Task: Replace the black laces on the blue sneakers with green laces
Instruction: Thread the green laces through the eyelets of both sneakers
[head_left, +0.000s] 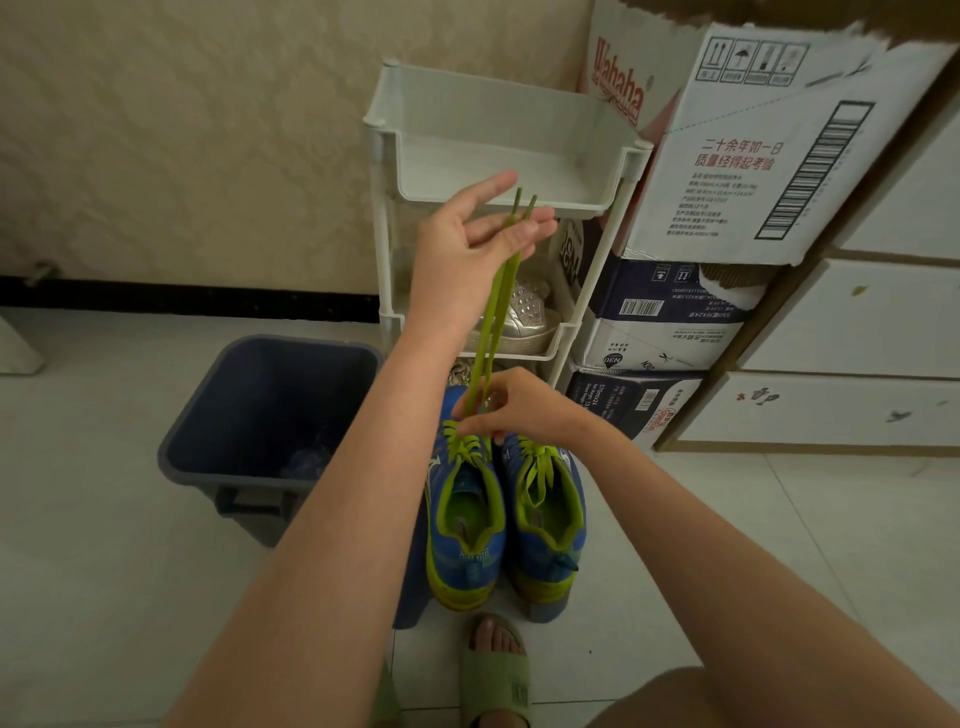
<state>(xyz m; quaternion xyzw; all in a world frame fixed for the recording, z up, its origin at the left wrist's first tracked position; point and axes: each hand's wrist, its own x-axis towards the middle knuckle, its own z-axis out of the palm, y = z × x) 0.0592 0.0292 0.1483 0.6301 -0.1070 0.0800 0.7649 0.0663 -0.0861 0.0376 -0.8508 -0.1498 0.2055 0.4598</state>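
Two blue sneakers with lime trim stand side by side on the floor, the left sneaker (465, 525) and the right sneaker (545, 519), both laced in green. My left hand (470, 244) is raised above them and holds both ends of the green lace (493, 306) pulled taut upward, its fingers mostly straight. My right hand (519, 408) pinches the same lace just above the left sneaker's top eyelets. No black laces are visible.
A dark blue bin (270, 415) stands left of the sneakers. A white plastic shoe rack (498, 140) with silver shoes is behind them, stacked cardboard boxes (737, 156) and white drawers (857, 322) to the right. My sandalled foot (496, 670) is near the shoes.
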